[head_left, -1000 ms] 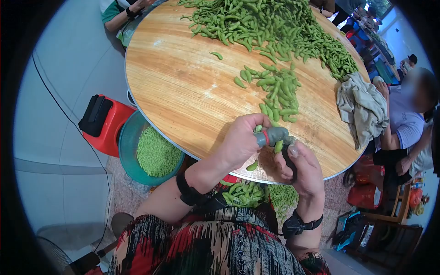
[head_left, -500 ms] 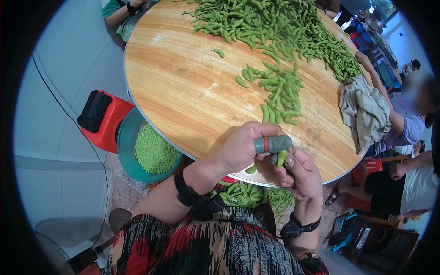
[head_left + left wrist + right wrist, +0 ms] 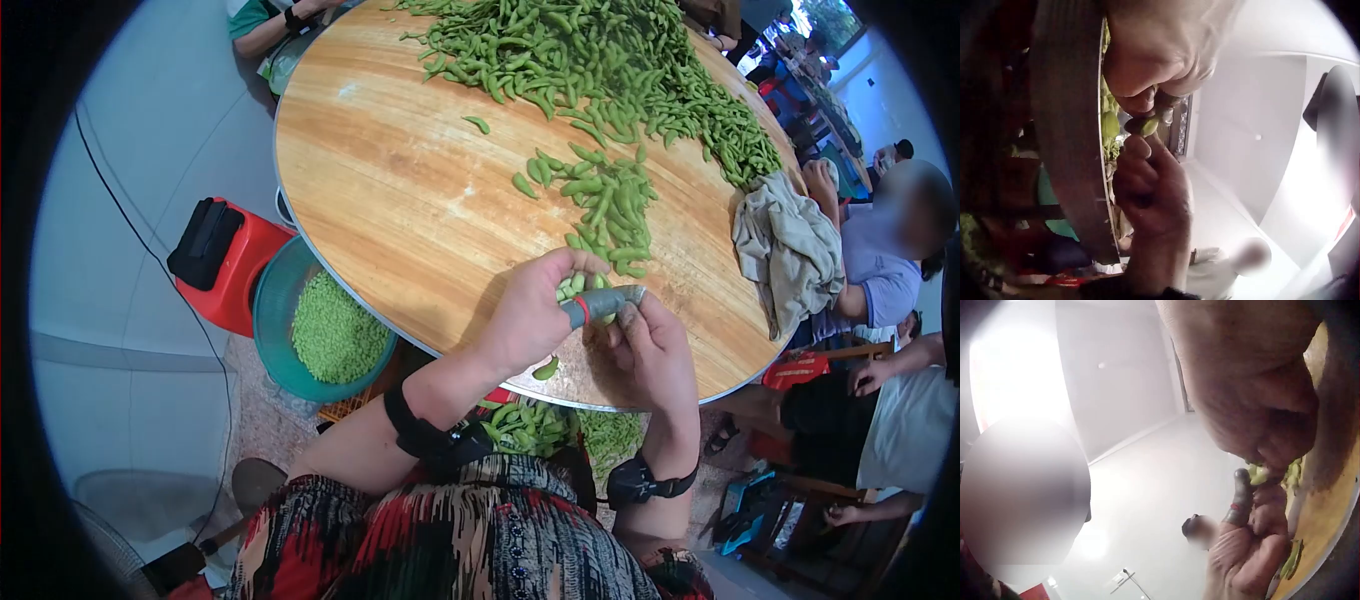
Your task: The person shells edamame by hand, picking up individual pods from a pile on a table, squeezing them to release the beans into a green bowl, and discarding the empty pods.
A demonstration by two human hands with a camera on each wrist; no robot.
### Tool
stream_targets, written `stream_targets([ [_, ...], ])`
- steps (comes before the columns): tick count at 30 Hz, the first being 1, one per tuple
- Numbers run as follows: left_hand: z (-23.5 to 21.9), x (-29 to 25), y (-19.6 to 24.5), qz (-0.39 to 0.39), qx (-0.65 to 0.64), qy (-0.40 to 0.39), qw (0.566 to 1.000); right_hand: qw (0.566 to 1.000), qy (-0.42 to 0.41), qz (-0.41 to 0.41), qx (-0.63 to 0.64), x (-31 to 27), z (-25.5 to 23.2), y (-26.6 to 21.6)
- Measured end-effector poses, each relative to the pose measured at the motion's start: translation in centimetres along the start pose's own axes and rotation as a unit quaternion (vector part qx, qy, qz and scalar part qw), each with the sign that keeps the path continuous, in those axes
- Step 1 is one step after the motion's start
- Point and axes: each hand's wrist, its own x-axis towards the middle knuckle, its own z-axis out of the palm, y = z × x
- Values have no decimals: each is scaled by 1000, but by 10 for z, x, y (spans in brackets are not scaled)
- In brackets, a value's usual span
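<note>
Near the table's front edge the two hands meet over a green pod (image 3: 1147, 127). My left hand (image 3: 525, 310) holds pale green beans (image 3: 572, 286) in its curled fingers, and its thumb wears a grey cover (image 3: 600, 304) with a red band. The thumb tip meets the fingers of my right hand (image 3: 660, 355). In the right wrist view the pod (image 3: 1259, 475) is pinched between the right fingers and the left hand, partly hidden. Beyond the hands lies a small group of pods (image 3: 622, 205); one loose pod (image 3: 546, 369) lies below them.
A large pod heap (image 3: 590, 60) covers the table's (image 3: 380, 170) far side. A grey cloth (image 3: 785, 235) lies at its right edge, near a seated person (image 3: 880, 250). At the lower left stand a teal basin (image 3: 270, 345) of shelled beans and a red container (image 3: 225, 280).
The left thumb has shifted over the pod, and more beans show inside the left hand. The right hand has turned slightly. The seated person's arm at the right has drawn back.
</note>
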Motion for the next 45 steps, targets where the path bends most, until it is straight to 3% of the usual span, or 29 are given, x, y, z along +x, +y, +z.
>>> stream_targets([
  [1,-1,0,0,1,0,0,1000,1000,0,0,0,0,-1,-3],
  [3,-3,2,0,-165,-248,-33,954,988,-39,57,136,0,-4,-7],
  [4,-6,3,-2,-164,-249,-33,954,978,-62,56,189,1,-8,0],
  [5,-9,3,-5,-174,-269,-48,946,979,-62,54,188,0,-7,0],
  [7,-10,3,0,-182,-289,-64,938,999,-26,-15,21,-2,-1,1],
  [9,-3,1,7,-203,-157,5,966,973,48,-188,-124,2,10,9],
  [10,0,0,5,-201,-159,-2,967,958,78,-204,-186,2,15,7],
  [11,3,-1,1,-113,-10,18,993,938,109,-218,-247,1,21,5],
  [12,5,-2,-2,-18,139,37,989,922,137,-213,-291,-3,30,-1],
  [15,4,-4,-5,23,137,68,988,899,159,-246,-324,-1,38,1],
  [17,3,-4,-5,-4,128,65,990,900,165,-237,-325,-1,39,2],
  [21,0,-10,-2,28,176,110,978,957,110,-217,-157,0,39,6],
  [23,-1,-11,-1,4,126,82,989,957,103,-197,-189,-2,35,5],
  [24,0,-11,10,-64,67,69,993,957,99,-198,-189,-3,36,4],
  [25,-1,-11,11,-63,68,73,993,957,112,-199,-181,-4,37,3],
  [27,-4,-9,10,-154,-106,61,980,956,124,-202,-173,-4,39,3],
  [28,-7,-7,8,-153,-106,63,980,956,129,-207,-162,-3,38,4],
  [30,-12,-6,4,-169,-269,40,947,956,133,-213,-151,-4,37,5],
  [34,-9,-8,5,-158,-336,5,929,951,153,-198,-179,-4,33,4],
  [36,-1,-9,1,-85,-261,-3,962,949,156,-197,-190,-3,29,6],
  [37,-2,-9,2,-85,-262,-1,961,949,154,-197,-191,-4,28,5],
  [38,-4,-7,3,-108,-279,-23,954,983,113,-137,-39,-5,28,2],
  [40,-6,-6,7,-130,-296,-41,945,979,6,-16,202,-7,18,-2],
  [43,-9,-7,8,-140,-333,-101,927,957,-20,-3,290,-7,15,3],
  [45,-8,-5,2,-143,-221,-78,962,962,-34,-9,271,-7,15,5],
])
